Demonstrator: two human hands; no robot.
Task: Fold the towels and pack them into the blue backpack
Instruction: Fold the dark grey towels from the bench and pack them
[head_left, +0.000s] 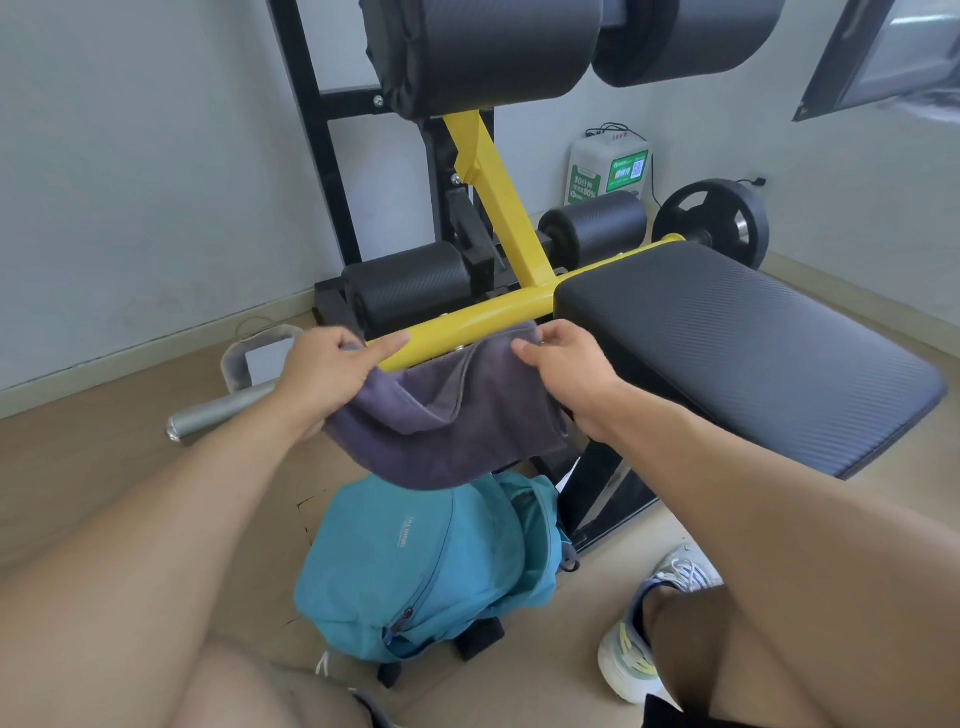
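Observation:
A dark grey-purple towel (457, 426) hangs over the yellow bar (467, 325) of a gym machine, sagging in the middle. My left hand (332, 371) pinches its left upper corner at the bar. My right hand (563, 371) grips its right upper edge. Below the towel, the blue backpack (415, 566) sits on the floor, leaning against the machine's base, with its top partly hidden by the towel.
A black padded bench seat (753, 353) juts out on the right. Black foam rollers (410, 283) and a weight plate (711, 218) lie behind the bar. A steel handle (223, 410) sticks out at left. My right shoe (631, 660) stands by the backpack on the wooden floor.

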